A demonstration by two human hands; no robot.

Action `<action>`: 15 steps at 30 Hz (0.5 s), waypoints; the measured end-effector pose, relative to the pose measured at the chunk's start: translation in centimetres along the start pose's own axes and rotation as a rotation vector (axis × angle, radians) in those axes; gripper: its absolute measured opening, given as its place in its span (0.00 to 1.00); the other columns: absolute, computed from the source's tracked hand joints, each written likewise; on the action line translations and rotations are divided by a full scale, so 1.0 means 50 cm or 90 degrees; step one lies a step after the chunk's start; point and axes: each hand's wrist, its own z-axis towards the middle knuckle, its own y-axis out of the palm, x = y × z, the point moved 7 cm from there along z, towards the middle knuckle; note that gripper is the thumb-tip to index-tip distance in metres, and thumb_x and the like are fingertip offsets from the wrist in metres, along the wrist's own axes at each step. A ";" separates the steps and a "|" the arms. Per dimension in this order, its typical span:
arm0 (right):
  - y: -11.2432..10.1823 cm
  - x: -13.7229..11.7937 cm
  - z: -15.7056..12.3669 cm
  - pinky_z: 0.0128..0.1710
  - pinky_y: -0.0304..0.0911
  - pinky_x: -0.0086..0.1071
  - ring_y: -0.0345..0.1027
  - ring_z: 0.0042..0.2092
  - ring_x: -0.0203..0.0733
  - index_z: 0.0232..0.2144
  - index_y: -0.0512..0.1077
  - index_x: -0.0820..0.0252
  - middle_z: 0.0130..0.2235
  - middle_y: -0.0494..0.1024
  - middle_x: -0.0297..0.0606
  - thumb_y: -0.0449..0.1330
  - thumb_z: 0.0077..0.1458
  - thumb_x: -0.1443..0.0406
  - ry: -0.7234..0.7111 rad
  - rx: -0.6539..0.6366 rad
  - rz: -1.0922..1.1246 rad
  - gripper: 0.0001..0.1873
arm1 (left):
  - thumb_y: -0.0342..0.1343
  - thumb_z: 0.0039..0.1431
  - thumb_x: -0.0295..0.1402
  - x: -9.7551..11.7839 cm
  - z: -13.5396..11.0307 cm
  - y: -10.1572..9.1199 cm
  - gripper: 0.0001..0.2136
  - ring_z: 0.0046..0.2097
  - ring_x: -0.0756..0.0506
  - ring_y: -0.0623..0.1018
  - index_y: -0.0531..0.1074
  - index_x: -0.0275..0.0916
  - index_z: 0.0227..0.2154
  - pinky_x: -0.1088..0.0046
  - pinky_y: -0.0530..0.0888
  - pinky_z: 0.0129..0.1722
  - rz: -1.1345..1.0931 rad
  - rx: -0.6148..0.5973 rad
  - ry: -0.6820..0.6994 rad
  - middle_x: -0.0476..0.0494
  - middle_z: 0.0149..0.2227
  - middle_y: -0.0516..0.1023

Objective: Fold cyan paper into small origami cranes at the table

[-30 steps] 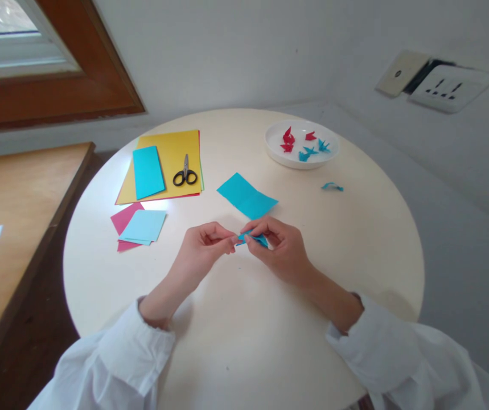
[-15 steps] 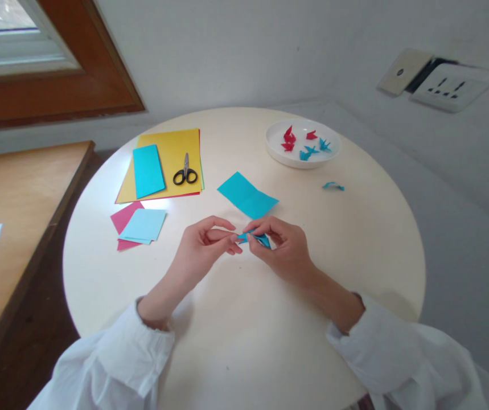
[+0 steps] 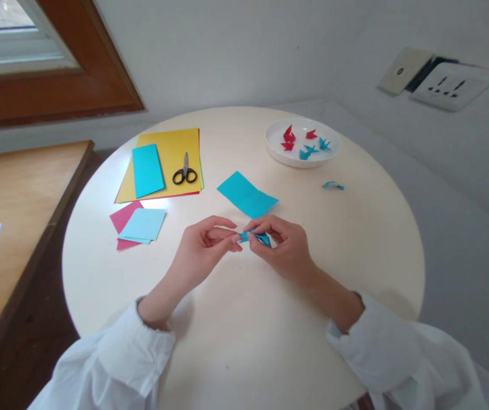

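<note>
A small folded piece of blue paper [image 3: 256, 237] is pinched between both hands above the middle of the round cream table [image 3: 244, 341]. My left hand [image 3: 204, 247] grips its left tip with thumb and forefinger. My right hand [image 3: 284, 246] holds the rest, fingers curled over it, so most of the fold is hidden. Just beyond the hands a flat blue sheet [image 3: 246, 195] with one crease lies on the table.
Black scissors [image 3: 185, 171] and a blue strip [image 3: 147, 169] rest on yellow sheets [image 3: 171, 151] at the back left. Pink and pale blue squares [image 3: 142, 225] lie nearer. A white plate [image 3: 278, 154] holds several red and blue folded figures; one blue figure [image 3: 333, 185] lies beside it.
My left fingers opened a little and re-gripped the tip of the folded blue paper. Both hands stayed in nearly the same place.
</note>
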 end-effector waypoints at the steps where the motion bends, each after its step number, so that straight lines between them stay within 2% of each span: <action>1: 0.001 0.000 0.000 0.34 0.68 0.33 0.72 0.32 0.38 0.22 0.66 0.58 0.29 0.78 0.37 0.60 0.44 0.69 -0.001 -0.001 0.000 0.06 | 0.61 0.47 0.36 -0.001 0.001 0.000 0.10 0.29 0.45 0.80 0.69 0.36 0.31 0.71 0.75 0.32 0.005 0.001 0.008 0.46 0.23 0.80; 9: 0.003 -0.006 -0.001 0.34 0.68 0.33 0.73 0.32 0.38 0.21 0.65 0.57 0.29 0.78 0.37 0.59 0.45 0.69 -0.015 0.000 -0.011 0.06 | 0.60 0.48 0.36 0.002 0.001 -0.005 0.08 0.27 0.45 0.79 0.70 0.36 0.28 0.71 0.74 0.29 0.062 0.031 0.037 0.46 0.21 0.79; 15: 0.003 -0.004 0.000 0.34 0.68 0.33 0.72 0.32 0.38 0.22 0.65 0.57 0.30 0.78 0.37 0.60 0.45 0.69 -0.019 -0.001 -0.016 0.06 | 0.59 0.49 0.35 0.005 -0.001 -0.004 0.08 0.27 0.46 0.79 0.70 0.36 0.29 0.72 0.75 0.30 0.060 0.023 0.043 0.46 0.21 0.79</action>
